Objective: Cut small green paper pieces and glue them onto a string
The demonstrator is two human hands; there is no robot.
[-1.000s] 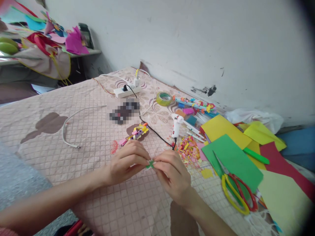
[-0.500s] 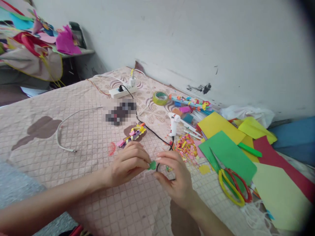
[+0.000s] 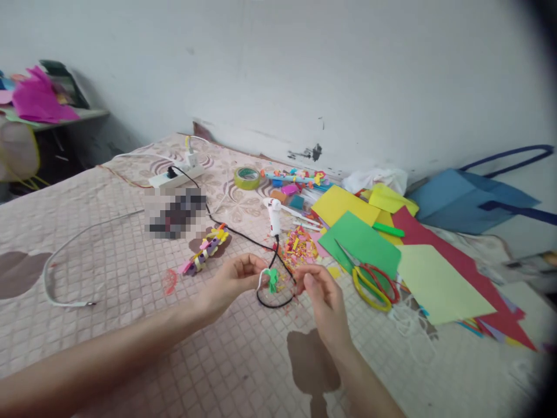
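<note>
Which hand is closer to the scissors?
Right. The right hand is left of the scissors, a short gap away; the left hand is farther left, by the green piece.

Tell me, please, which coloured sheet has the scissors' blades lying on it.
The large green sheet: the scissors lie partly across it, while the red and pale yellow sheets show none.

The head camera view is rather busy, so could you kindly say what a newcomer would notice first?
Probably the bright green sheet right of centre, with the scissors lying partly on it. Next might come the small green piece in the left hand, near the middle, then the white glue gun beyond it.
</note>
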